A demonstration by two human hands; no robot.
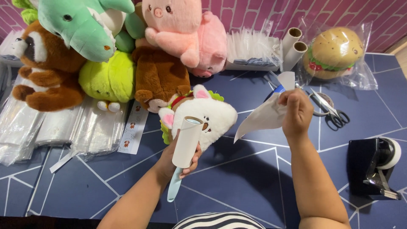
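The left hand is closed around a lint roller, fingers wrapped about the white roll with the pale blue handle pointing down toward the person, and it sits just in front of the white plush toy lying on the blue table. The right hand, to the right of that toy, pinches a peeled white sheet between thumb and fingers; the sheet hangs free of the roller. Judging by this, a used sheet is already off, and any rolling of the toy looks not yet done. Left of the white toy lie flat clear bags and a white label strip with small pictures. Far right of it, behind the scissors, a burger plush sits sealed in a clear bag.
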